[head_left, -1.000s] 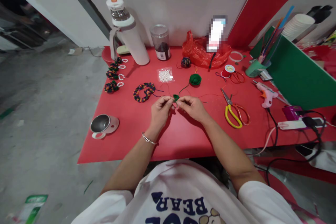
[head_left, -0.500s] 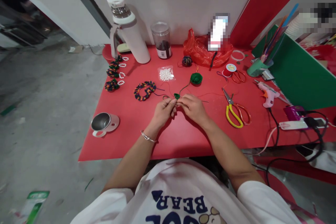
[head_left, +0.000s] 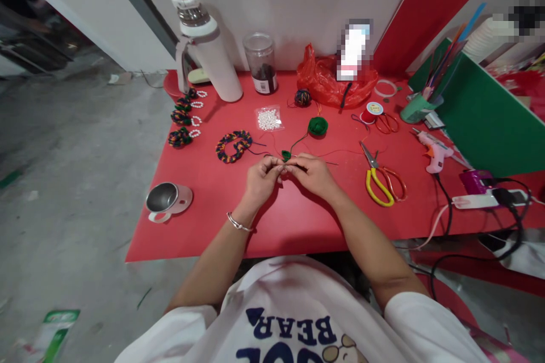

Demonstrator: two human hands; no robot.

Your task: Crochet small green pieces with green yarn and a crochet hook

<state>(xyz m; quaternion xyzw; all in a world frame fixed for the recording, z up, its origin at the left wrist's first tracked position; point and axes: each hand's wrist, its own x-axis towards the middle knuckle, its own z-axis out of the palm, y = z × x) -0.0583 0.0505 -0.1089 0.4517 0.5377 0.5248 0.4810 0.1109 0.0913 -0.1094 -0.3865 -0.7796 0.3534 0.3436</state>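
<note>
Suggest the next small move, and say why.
Probably ease the thin rod in the right hand a little while the left hand steadies the small green piece: both hands meet there, and a green strand runs from it to the green yarn ball.

A white short-sleeved T-shirt is displaying the word "BEAR" in navy capitals; a cartoon figure in brown glasses is peeking out beside that word, and a silver-coloured bangle is circling the left wrist.
</note>
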